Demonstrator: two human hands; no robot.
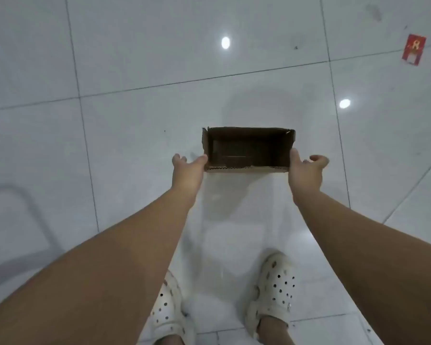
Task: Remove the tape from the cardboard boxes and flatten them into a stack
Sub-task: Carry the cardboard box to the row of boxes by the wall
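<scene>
1. The cardboard box sits between the left hand and the right hand, each touching a near corner.
2. Shoes stand nearer than the box.
3. A packet lies well beyond it, rightward.

White tiled floor lies open all round the open-topped brown cardboard box, with a small red paper card well off right.

The cardboard box is small, brown and rectangular, standing upright with its top open and its dark inside showing. Its near rim looks ragged. It lies ahead of the white clogs, long side crosswise, perhaps lifted off the floor.
</scene>
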